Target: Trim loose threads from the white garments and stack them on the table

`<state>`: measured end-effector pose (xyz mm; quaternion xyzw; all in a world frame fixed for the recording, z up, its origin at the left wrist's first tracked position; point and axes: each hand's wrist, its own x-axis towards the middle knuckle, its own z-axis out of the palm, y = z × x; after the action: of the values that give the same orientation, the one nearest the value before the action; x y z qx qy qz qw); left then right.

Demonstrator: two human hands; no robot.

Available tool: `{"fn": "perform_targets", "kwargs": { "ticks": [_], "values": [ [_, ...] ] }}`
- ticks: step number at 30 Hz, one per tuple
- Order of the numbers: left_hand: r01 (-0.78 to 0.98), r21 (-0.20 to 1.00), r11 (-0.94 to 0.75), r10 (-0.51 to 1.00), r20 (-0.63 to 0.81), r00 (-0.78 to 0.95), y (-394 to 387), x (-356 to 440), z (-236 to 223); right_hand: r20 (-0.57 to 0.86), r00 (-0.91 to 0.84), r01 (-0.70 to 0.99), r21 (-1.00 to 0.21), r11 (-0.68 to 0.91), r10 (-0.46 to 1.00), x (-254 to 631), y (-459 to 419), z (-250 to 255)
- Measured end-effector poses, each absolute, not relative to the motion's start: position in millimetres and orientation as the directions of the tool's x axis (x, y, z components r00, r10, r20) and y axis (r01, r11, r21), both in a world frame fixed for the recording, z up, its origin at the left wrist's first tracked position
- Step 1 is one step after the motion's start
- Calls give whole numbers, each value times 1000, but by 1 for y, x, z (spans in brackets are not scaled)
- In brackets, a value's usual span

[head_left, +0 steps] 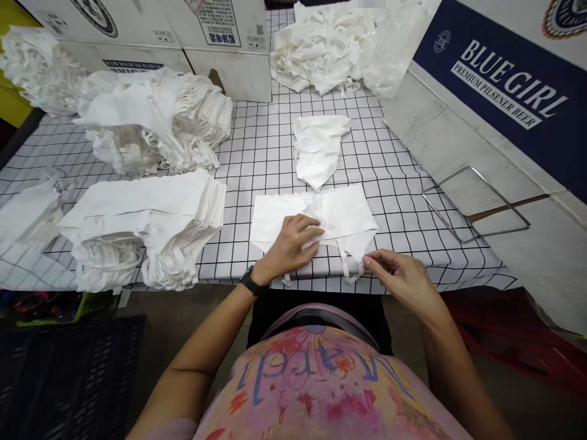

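A white strapped top [339, 211], like a bralette or camisole, lies flat near the table's front edge, its thin straps hanging toward me. My left hand [298, 239] rests on the middle of it, palm down, with the fingers stretched loosely over the fabric. At the lower right corner, my right hand [401, 275] pinches the top where a strap meets it, thumb against fingers. Just beyond lies another white garment piece [320, 146], crumpled and narrowing toward me.
Neat stacks of white tops [137, 201] fill the left side, with a looser pile [156, 116] behind. A heap of white garments [321, 46] lies at the back. A beer carton [458, 146] with a bent wire frame [477, 235] against it stands right. Checked cloth [247, 153] covers the table.
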<state>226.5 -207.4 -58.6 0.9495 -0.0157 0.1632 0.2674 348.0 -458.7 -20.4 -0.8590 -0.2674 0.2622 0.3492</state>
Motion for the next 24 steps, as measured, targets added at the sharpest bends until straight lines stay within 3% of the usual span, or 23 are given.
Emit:
{"fn": "perform_targets", "kwargs": {
  "ticks": [3,7,12,17,21,24],
  "values": [
    [37,447,-894,218,361,907,-188,212,-63,-88,836,332,-706,-625,542,371,-444,-23],
    [262,314,-912,359,309,881,-161,203,-72,135,874,433,-652,-623,467,410,-399,-41],
    [426,241,-872,483,280,830,-145,192,-77,151,850,496,-551,-671,504,449,-363,-64],
    [483,335,-809,578,300,759,-140,186,-77,180,874,465,-580,-669,452,464,-368,-71],
    [520,476,-709,663,198,722,-133,198,-71,177,875,455,-619,-640,451,464,-363,-69],
    [563,518,-644,714,141,686,-124,212,-66,161,871,448,-650,-614,465,465,-351,-67]
  ]
}}
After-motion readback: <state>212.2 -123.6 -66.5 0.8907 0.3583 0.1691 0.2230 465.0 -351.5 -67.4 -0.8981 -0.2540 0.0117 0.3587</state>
